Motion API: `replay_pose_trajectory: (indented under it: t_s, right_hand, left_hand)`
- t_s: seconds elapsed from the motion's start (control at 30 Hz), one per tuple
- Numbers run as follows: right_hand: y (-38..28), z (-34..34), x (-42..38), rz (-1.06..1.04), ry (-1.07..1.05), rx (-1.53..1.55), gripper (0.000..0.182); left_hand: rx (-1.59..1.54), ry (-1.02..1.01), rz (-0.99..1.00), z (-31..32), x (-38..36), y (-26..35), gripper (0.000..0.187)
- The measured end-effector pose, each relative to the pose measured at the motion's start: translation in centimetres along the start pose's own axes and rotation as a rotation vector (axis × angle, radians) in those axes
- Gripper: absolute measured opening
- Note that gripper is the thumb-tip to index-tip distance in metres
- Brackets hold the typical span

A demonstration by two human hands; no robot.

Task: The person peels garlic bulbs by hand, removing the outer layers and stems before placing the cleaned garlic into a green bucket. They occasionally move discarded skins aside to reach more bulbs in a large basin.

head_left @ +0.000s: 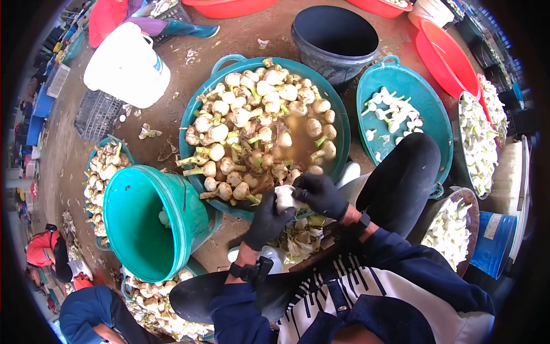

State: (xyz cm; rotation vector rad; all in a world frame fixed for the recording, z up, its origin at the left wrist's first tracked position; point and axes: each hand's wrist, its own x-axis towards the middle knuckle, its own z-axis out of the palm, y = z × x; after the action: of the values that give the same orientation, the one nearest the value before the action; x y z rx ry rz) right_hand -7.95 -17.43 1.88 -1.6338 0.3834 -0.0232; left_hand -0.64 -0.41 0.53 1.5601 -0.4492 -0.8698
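A pale garlic bulb (pixel 286 198) is between my two black-gloved hands, over the near rim of a large teal tub. My left hand (pixel 267 219) is closed on its left side, and my right hand (pixel 322 196) grips it from the right with bent fingers. In front of them, the teal tub (pixel 342 123) holds many garlic bulbs (pixel 252 114) with short cut stems, partly sunk in brown water. Stripped leaves and peelings (pixel 302 236) lie below my hands, between my legs.
A green bucket (pixel 132 221) stands tilted at left. A second teal tub (pixel 438 126) with trimmed white bulbs sits at right, beside a black bucket (pixel 335 60) and red tub (pixel 444 57). A white bucket (pixel 123 69) rests upper left. Other people sit at upper left and lower left.
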Motion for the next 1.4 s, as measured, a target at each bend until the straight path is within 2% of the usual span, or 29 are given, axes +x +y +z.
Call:
replay_pose_trajectory:
  t_s: [0.03, 0.07, 0.13, 0.17, 0.2, 0.23, 0.27, 0.33, 0.47, 0.57, 0.6, 0.63, 0.67, 0.7, 0.73, 0.77, 0.8, 0.83, 0.9, 0.97, 1.03, 1.07, 1.1, 1.17, 1.2, 1.3, 1.33, 1.4]
  right_hand:
    - [-0.2, 0.1, -0.2, 0.006, -0.021, -0.018, 0.015]
    - [0.0, 1.1, -0.4, -0.043, 0.053, -0.252, 0.016]
    - [1.0, 1.4, -0.3, -0.007, 0.084, -0.216, 0.017]
    - [1.4, 1.5, -0.2, 0.012, 0.101, -0.197, 0.018]
    - [1.5, 1.3, 0.3, 0.245, 0.104, -0.096, 0.02]
    - [2.1, 1.4, 0.4, 0.21, 0.127, -0.125, 0.021]
    - [3.0, 1.4, 0.6, 0.173, 0.148, -0.155, 0.021]
    - [3.4, 1.2, 0.9, 0.161, 0.183, -0.217, 0.022]
    - [6.7, 0.3, 1.7, -0.021, 0.416, -0.385, 0.017]
    - [8.4, -1.3, 1.9, 0.048, 0.52, -0.449, 0.015]
    - [9.1, -2.0, 1.8, 0.021, 0.443, -0.542, 0.015]
    - [8.6, -2.2, 1.6, 0.019, 0.243, -0.54, 0.017]
    - [7.9, -2.5, 1.2, 0.016, 0.043, -0.534, 0.018]
    - [6.6, -2.8, 0.8, 0.011, -0.155, -0.524, 0.02]
    - [4.0, -2.8, 0.6, 0.096, -0.282, -0.629, 0.029]
    - [3.9, -2.8, 0.7, 0.034, -0.18, -0.671, 0.031]
    - [3.7, -2.8, 0.8, -0.029, -0.079, -0.712, 0.032]
    - [3.4, -2.6, 1.1, -0.094, 0.019, -0.752, 0.034]
    - [1.3, -2.3, 2.2, -0.024, -0.007, -0.504, 0.047]
    - [-1.0, -0.5, 2.8, -0.189, 0.007, -0.313, 0.061]
    - [-2.7, 1.8, 3.6, -0.325, -0.018, -0.153, 0.064]
    - [-3.4, 2.6, 3.9, -0.393, -0.027, -0.072, 0.066]
    - [-4.1, 3.1, 4.0, -0.398, -0.046, -0.116, 0.068]
    - [-4.9, 3.7, 4.2, -0.41, -0.083, -0.204, 0.07]
    - [-5.1, 3.9, 4.1, -0.332, -0.072, -0.194, 0.056]
    - [-2.7, 4.1, 3.9, -0.406, -0.002, -0.374, 0.036]
    - [-2.7, 4.0, 3.3, -0.367, 0.007, -0.407, 0.015]
    - [-2.1, 4.0, 2.1, -0.334, -0.051, -0.464, 0.01]
  left_hand:
    - [0.08, 0.031, 0.018, 0.2, 0.2, -0.6, 0.044]
    - [0.172, 0.062, 0.023, 0.4, 0.2, -1.0, 0.043]
    - [0.356, 0.129, 0.028, 0.7, -0.2, -1.3, 0.041]
    - [0.395, 0.149, 0.137, 0.9, -0.2, -1.4, 0.041]
    - [0.432, 0.168, 0.246, 1.1, -0.2, -0.8, 0.042]
    - [0.469, 0.186, 0.357, 1.1, -0.3, -0.2, 0.042]
    - [0.452, 0.179, 0.372, 1.2, -0.3, 0.3, 0.047]
    - [0.255, 0.125, 0.298, 1.3, -0.7, 1.0, 0.046]
    - [-0.152, -0.001, 0.058, 0.8, -1.3, 1.4, 0.044]
    - [-0.391, -0.031, 0.167, -0.9, -1.5, 0.1, 0.041]
    - [-0.544, 0.024, 0.15, -1.2, -1.4, 1.5, 0.043]
    - [-0.691, 0.088, 0.125, -2.1, -1.8, 3.2, 0.046]
    - [-0.74, 0.252, 0.079, -3.7, -2.0, 2.3, 0.052]
    - [-1.062, 0.239, 0.159, -5.4, -1.9, 2.7, 0.05]
    - [-1.318, 0.207, 0.224, -7.0, -1.6, 3.5, 0.048]
    - [-1.28, 0.246, 0.314, -7.6, -1.6, 5.7, 0.042]
    - [-1.156, 0.43, 0.275, -8.4, -2.0, 6.9, 0.041]
    - [-1.104, 0.531, 0.24, -8.9, -2.0, 7.2, 0.041]
    - [-1.073, 0.648, 0.153, -9.2, -1.8, 7.8, 0.041]
    - [-1.1, 0.473, 0.164, -8.5, -1.8, 7.0, 0.048]
    - [-1.132, 0.246, 0.187, -7.1, -1.4, 6.5, 0.054]
    - [-1.117, 0.221, 0.173, -6.6, -1.2, 5.6, 0.057]
    - [-0.704, 0.299, 0.12, -6.0, -0.7, 5.1, 0.055]
    - [-0.041, 0.385, 0.146, -5.1, -0.1, 4.0, 0.058]
    - [-0.288, 0.297, 0.228, -4.6, -0.7, 4.8, 0.06]
    - [-0.098, 0.418, 0.181, -4.5, -0.4, 3.2, 0.055]
    - [-0.129, 0.439, 0.137, -4.5, -0.3, 2.7, 0.05]
    - [-0.333, 0.478, 0.1, -4.1, -0.5, 2.4, 0.046]
